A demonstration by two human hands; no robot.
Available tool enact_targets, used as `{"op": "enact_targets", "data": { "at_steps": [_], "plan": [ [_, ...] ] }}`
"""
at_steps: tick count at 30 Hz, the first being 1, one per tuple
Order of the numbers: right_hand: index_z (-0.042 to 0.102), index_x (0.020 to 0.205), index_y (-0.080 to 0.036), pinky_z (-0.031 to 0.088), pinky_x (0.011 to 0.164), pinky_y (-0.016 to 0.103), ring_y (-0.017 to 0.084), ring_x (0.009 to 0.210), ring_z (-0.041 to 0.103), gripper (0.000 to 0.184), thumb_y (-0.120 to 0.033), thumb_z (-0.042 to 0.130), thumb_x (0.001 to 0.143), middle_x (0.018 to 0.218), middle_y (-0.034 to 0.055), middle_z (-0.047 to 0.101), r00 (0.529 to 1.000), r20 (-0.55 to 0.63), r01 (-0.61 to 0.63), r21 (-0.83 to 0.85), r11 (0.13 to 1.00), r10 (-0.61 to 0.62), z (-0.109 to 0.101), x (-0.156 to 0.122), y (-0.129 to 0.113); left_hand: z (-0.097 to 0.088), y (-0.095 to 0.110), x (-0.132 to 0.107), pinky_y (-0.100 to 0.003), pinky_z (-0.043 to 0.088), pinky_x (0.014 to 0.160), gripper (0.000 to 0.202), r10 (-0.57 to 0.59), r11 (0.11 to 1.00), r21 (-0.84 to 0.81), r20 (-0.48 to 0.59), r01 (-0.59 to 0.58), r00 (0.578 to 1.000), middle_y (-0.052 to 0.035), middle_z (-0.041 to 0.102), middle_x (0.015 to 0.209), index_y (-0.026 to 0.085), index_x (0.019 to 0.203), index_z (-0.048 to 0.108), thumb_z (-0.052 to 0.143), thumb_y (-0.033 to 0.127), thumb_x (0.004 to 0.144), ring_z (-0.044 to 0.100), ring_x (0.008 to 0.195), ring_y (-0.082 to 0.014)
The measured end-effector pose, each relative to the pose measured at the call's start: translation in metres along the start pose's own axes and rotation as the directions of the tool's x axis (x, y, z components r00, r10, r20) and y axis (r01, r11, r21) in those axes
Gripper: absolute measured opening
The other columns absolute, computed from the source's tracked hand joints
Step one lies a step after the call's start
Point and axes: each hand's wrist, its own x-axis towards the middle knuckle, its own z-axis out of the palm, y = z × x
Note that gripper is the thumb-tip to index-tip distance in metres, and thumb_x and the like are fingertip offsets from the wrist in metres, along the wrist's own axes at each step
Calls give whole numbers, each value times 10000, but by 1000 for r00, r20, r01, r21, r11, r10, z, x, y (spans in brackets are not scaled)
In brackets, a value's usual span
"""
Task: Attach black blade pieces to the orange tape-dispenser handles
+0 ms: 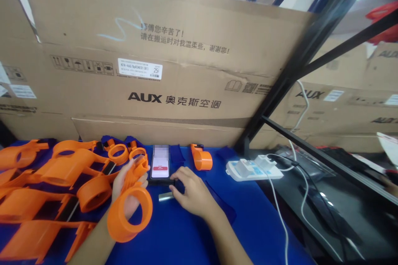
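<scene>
My left hand (127,186) is closed around an orange plastic tape-dispenser frame (132,209), its big ring hanging toward me over the blue cloth. My right hand (189,190) lies palm down on the cloth with its fingertips touching a small silver metal piece (166,196). Just beyond both hands a phone (160,166) leans in a stand with a red and white screen lit.
Several orange dispenser frames (56,182) are piled at the left on the blue cloth (192,240). One orange roller part (202,158) stands behind the phone. A white power strip (253,169) with cables lies at the right. Large cardboard boxes (174,70) wall the back; a black metal frame (311,149) stands right.
</scene>
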Motion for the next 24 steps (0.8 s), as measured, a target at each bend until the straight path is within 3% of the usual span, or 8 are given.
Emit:
{"op": "enact_targets", "data": {
  "at_steps": [2,4,7,10,14,17,21,24],
  "plan": [
    [666,1022,-227,490,764,324,220,910,627,136,-189,673,891,1003,53,677,999,43,-14,-56,998,17,5,0,-1,-2,-4,1,-190,407,387,124,45,998,45,-3,-45,999,33,605,606,192,1006,625,658,281,926,481,377,-79],
    [672,1017,-231,476,733,314,211,863,624,151,-164,671,882,953,42,675,997,57,-40,-83,996,45,9,0,-2,-3,-8,2,-192,383,380,228,52,991,122,0,-51,999,24,628,619,181,1102,627,661,321,925,451,358,-73],
    [675,1050,-236,472,715,305,207,847,631,192,-136,654,888,928,37,680,997,42,-69,-81,994,72,12,2,-1,-5,-14,4,-194,341,369,330,0,955,295,13,-4,1000,60,526,486,185,1095,624,683,443,899,414,332,-88],
    [673,1087,-232,487,759,324,221,901,641,153,-189,598,961,967,57,692,997,2,-80,-66,995,80,11,3,-1,-6,-21,5,-182,286,359,351,34,897,441,6,-33,999,91,438,402,200,1032,622,704,501,872,366,311,-85],
    [673,1176,-238,515,783,324,202,886,643,211,-312,527,1043,1015,63,704,982,-158,-66,222,973,103,9,5,-5,-8,-33,4,-168,248,358,345,80,851,520,8,-73,997,104,446,413,210,1030,630,767,460,836,334,314,-65],
    [679,1204,-241,527,730,296,182,848,640,241,-360,589,1015,1032,55,698,976,-186,-18,451,893,114,12,6,-9,-6,-40,-1,-164,253,361,377,56,765,638,65,-85,996,105,475,479,223,1091,628,775,458,834,333,337,-56],
    [714,1058,-226,518,696,287,180,847,642,159,-339,637,975,1023,56,690,975,-173,-12,585,811,139,18,8,-13,0,-45,-6,-163,259,365,418,12,681,728,102,-83,995,79,556,628,245,1142,616,788,461,829,351,377,-44],
    [714,957,-216,504,655,283,171,792,629,148,-356,666,957,1001,59,688,965,-187,-29,621,783,184,20,9,-14,2,-46,-6,-167,252,366,401,42,688,718,106,-105,994,65,583,657,238,1092,634,808,459,807,344,389,-39]
  ]
}}
